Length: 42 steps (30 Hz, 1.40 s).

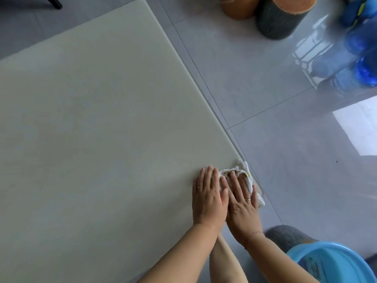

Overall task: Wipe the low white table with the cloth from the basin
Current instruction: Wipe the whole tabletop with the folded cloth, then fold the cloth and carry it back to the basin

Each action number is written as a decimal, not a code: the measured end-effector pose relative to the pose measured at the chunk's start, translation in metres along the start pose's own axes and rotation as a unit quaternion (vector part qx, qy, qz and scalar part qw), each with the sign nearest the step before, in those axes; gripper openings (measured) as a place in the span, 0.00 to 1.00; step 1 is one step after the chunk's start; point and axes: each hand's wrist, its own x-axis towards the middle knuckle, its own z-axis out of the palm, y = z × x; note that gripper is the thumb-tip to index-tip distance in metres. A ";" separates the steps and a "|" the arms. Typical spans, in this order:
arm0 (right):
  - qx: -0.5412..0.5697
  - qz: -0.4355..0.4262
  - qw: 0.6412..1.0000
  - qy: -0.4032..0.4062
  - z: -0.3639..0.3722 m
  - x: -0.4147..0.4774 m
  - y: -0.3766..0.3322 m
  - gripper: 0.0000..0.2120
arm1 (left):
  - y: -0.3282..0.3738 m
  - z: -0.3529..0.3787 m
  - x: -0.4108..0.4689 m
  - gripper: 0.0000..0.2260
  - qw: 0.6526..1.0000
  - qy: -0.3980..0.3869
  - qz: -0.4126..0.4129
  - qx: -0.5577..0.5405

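Wiping under way, likely far from finished: both hands flat, side by side, pressing the cloth [243, 176] at the right edge of the bench [98, 127]. Left hand [209, 198] partly on cloth, right hand [241, 201] fully upon it, fingers spread, nothing clamped. Smooth, matte, pale bench with rounded corner. Soft, crumpled white cloth. Glossy blue plastic basin [334, 262] near, on floor.

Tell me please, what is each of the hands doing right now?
Left hand: open, flat, partly on the cloth.
Right hand: open, flat, pressing the cloth.
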 end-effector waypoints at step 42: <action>0.657 0.094 0.708 0.242 -0.380 -0.237 -0.025 0.08 | 0.248 -0.287 -0.162 0.07 0.850 -0.079 0.084 -0.515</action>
